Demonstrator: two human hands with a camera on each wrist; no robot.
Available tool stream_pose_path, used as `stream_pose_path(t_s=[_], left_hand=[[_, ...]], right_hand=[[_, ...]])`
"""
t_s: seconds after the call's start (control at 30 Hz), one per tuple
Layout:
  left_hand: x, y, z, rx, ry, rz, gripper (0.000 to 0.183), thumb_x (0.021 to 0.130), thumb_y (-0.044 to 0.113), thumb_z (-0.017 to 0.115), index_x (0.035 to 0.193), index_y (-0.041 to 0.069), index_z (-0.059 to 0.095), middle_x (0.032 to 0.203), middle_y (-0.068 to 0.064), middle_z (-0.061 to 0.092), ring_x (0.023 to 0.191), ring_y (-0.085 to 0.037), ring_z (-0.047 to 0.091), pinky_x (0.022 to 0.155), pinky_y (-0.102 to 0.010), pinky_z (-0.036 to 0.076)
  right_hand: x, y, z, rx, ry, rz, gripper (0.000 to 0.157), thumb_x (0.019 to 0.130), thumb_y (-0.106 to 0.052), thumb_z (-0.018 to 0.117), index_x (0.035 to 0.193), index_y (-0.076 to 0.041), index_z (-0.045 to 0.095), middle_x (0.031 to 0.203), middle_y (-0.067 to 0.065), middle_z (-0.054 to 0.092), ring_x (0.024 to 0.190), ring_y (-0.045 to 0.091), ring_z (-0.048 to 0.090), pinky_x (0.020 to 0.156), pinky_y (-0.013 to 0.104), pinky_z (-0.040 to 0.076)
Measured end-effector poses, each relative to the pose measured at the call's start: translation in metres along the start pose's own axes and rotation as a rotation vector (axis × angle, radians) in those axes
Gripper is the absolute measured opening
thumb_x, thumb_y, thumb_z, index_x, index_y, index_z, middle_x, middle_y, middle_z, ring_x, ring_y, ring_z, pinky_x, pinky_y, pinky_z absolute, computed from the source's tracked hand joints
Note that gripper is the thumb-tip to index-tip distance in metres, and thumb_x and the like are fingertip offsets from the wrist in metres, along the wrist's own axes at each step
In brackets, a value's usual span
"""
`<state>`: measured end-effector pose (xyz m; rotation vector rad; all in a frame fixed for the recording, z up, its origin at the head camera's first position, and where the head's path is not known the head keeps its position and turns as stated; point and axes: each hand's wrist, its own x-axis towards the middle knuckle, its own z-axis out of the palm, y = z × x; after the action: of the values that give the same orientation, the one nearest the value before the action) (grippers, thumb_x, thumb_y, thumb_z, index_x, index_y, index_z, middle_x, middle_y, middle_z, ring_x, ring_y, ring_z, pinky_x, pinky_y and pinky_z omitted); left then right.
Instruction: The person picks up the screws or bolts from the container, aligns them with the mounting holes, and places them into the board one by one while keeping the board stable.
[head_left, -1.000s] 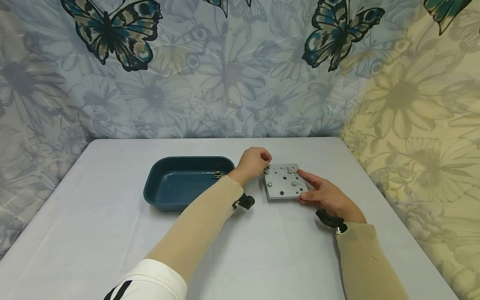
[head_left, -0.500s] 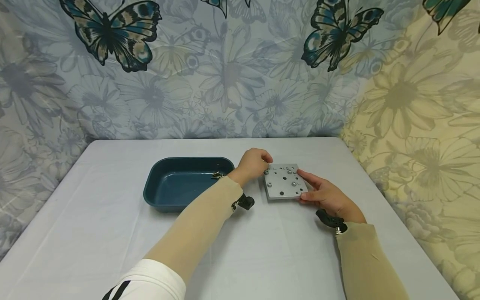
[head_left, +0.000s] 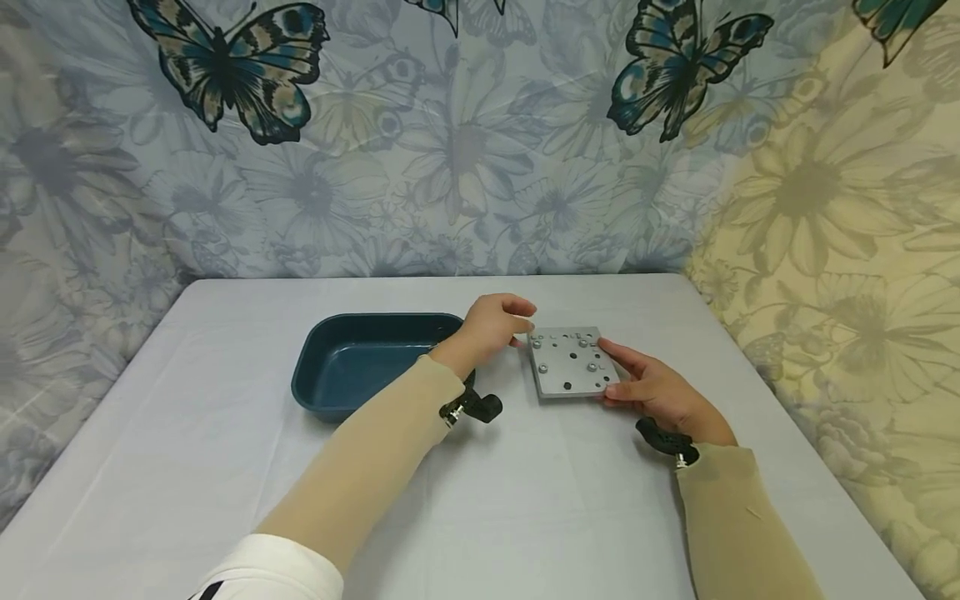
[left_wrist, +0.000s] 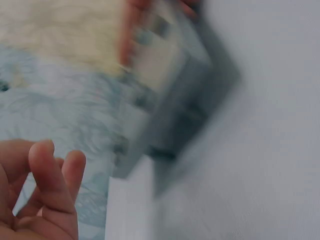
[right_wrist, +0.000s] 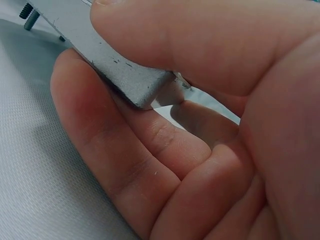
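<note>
A square silver metal plate point(head_left: 573, 377) with holes and several bolt heads lies right of the tray. My right hand point(head_left: 663, 398) grips its right side, thumb at the near corner and a finger along the far part of that edge. Threaded bolt ends point(right_wrist: 31, 20) stick out beneath the plate in the right wrist view. My left hand point(head_left: 487, 327) is off the plate's far left corner, its fingers parted and loosely bent. Nothing shows between those fingers point(left_wrist: 50, 185) in the left wrist view, where the plate is blurred.
A dark teal tray point(head_left: 352, 385) stands left of the plate, its right end partly hidden by my left wrist. White cloth point(head_left: 525, 517) covers the table. A butterfly-print fabric point(head_left: 465, 167) hangs behind it. Black wrist mounts point(head_left: 480, 407) jut from both wrists.
My left hand has drawn back left from the plate's far left corner, and its fingers have spread. Its wrist now covers the brass pieces in the tray. My right hand keeps its grip.
</note>
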<state>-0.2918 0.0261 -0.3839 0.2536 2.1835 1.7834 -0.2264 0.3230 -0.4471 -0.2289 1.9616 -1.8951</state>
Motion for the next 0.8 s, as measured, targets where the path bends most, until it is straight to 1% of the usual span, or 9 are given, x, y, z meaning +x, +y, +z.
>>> stream_pose_path(t_s=[0.1,0.17,0.23,0.33,0.47,0.6,0.67,0.73,0.8], left_hand=[[-0.01,0.005,-0.01,-0.246,0.012,-0.056,0.025,0.093,0.004,0.07,0.117,0.012,0.07,0.122,-0.002,0.064,0.106,-0.024,0.064,0.072,-0.03,0.052],[-0.017,0.009,-0.019,-0.354,0.019,-0.076,0.025,0.094,0.004,0.069,0.118,0.012,0.069,0.125,-0.004,0.064,0.107,-0.019,0.063,0.071,-0.028,0.049],[-0.024,0.013,-0.029,-0.409,0.021,-0.084,0.025,0.095,0.004,0.067,0.12,0.011,0.068,0.126,-0.005,0.064,0.107,-0.018,0.063,0.07,-0.026,0.046],[-0.036,0.018,-0.047,-0.435,0.026,-0.077,0.026,0.097,0.004,0.065,0.122,0.01,0.067,0.125,-0.006,0.064,0.109,-0.018,0.063,0.066,-0.024,0.044],[-0.051,0.017,-0.069,-0.398,0.053,-0.074,0.027,0.097,0.004,0.065,0.123,0.01,0.067,0.127,-0.003,0.061,0.112,-0.019,0.062,0.061,-0.022,0.045],[-0.062,0.005,-0.089,-0.299,0.055,-0.094,0.028,0.097,0.004,0.065,0.125,0.01,0.066,0.13,-0.004,0.06,0.116,-0.024,0.059,0.061,-0.022,0.047],[-0.066,-0.003,-0.099,-0.202,0.039,-0.109,0.03,0.096,0.006,0.067,0.126,0.01,0.067,0.13,-0.005,0.061,0.114,-0.027,0.059,0.064,-0.025,0.048],[-0.07,-0.011,-0.107,-0.065,0.021,-0.123,0.031,0.095,0.009,0.069,0.126,0.011,0.068,0.132,-0.002,0.06,0.106,-0.03,0.06,0.069,-0.03,0.051],[-0.072,-0.019,-0.115,0.051,-0.009,-0.123,0.032,0.094,0.009,0.071,0.126,0.01,0.068,0.137,0.001,0.058,0.102,-0.027,0.062,0.074,-0.035,0.052]], right_hand=[[-0.001,0.001,0.0,0.001,-0.007,-0.006,0.092,0.088,0.007,0.072,0.16,-0.009,0.017,0.159,0.021,0.014,0.102,0.025,0.067,0.085,0.034,0.055],[-0.001,0.001,0.0,0.005,-0.019,-0.014,0.092,0.088,0.007,0.071,0.16,-0.009,0.015,0.159,0.021,0.013,0.102,0.025,0.067,0.085,0.034,0.055],[-0.001,0.0,0.0,0.009,-0.021,-0.016,0.092,0.089,0.008,0.07,0.16,-0.009,0.016,0.159,0.021,0.014,0.102,0.024,0.067,0.085,0.034,0.055],[-0.002,0.0,0.0,0.005,-0.025,-0.024,0.091,0.089,0.008,0.069,0.16,-0.009,0.015,0.158,0.02,0.015,0.102,0.022,0.066,0.085,0.034,0.055],[-0.002,-0.001,-0.001,-0.003,-0.028,-0.032,0.091,0.09,0.008,0.068,0.16,-0.008,0.014,0.159,0.021,0.013,0.101,0.021,0.066,0.085,0.034,0.055],[-0.002,-0.002,-0.001,0.0,-0.02,-0.023,0.091,0.09,0.009,0.068,0.16,-0.008,0.014,0.16,0.02,0.01,0.101,0.02,0.066,0.086,0.034,0.055],[-0.001,-0.002,-0.001,0.003,-0.015,-0.015,0.091,0.089,0.009,0.068,0.16,-0.008,0.014,0.16,0.019,0.011,0.102,0.02,0.065,0.087,0.035,0.054],[0.0,-0.002,0.0,0.004,-0.01,-0.005,0.091,0.089,0.009,0.069,0.161,-0.009,0.015,0.159,0.018,0.014,0.103,0.02,0.065,0.087,0.035,0.054],[0.001,-0.003,0.002,0.005,-0.01,0.0,0.091,0.089,0.009,0.069,0.161,-0.01,0.015,0.159,0.018,0.016,0.104,0.021,0.065,0.087,0.035,0.054]])
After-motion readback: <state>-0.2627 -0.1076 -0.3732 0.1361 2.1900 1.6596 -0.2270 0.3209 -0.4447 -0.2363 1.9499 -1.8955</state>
